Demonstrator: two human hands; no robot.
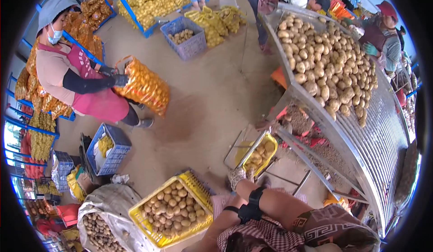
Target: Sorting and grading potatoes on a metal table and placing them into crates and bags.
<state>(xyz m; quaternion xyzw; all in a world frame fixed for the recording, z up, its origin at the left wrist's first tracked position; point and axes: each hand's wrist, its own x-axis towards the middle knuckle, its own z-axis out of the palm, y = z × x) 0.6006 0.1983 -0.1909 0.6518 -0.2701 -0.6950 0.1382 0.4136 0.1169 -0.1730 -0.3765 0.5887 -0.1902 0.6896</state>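
A yellow mesh bag (274,149) of potatoes (259,155) stands with its mouth spread beside a steel bar (258,143). At its near edge, my right hand (237,178), in a patterned glove, is closed on the rim. My right forearm crosses over my left one, and both carry black straps. My left hand (250,175) is mostly hidden behind the right wrist; only a small part shows by the bag's near end, so its grip is unclear. To the left sits a yellow plastic crate (143,214) of potatoes.
A ribbed steel sorting table (382,140) heaped with potatoes (324,66) rises at right, its legs close to the bag. At left a co-worker (91,82) holds a full orange mesh sack (145,86). A white woven sack (115,204) and blue crates (118,150) stand nearby.
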